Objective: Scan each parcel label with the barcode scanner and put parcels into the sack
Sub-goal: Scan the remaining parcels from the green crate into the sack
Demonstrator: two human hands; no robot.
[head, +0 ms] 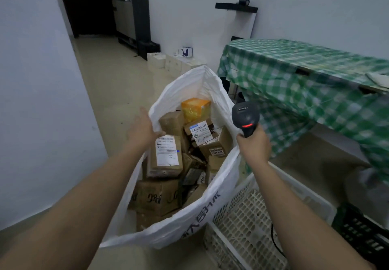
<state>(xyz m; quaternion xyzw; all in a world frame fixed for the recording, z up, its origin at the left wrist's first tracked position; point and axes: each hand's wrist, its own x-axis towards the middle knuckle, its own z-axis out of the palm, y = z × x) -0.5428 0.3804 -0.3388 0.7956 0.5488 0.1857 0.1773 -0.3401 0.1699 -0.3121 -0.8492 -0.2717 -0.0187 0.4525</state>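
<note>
Sack full of parcels between our hands

Our left hand (143, 128) rests open-fingered on the sack (189, 223) rim; our right hand (255, 143) grips the scanner (245, 118) beside the parcels (165, 156).

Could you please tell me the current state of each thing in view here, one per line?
sack: open-mouthed, holding many parcels
left hand: fingers straight, at sack's rim
right hand: grips barcode scanner
barcode scanner: red light on
white crate: no parcels visible inside
orange box: upright in sack
</note>
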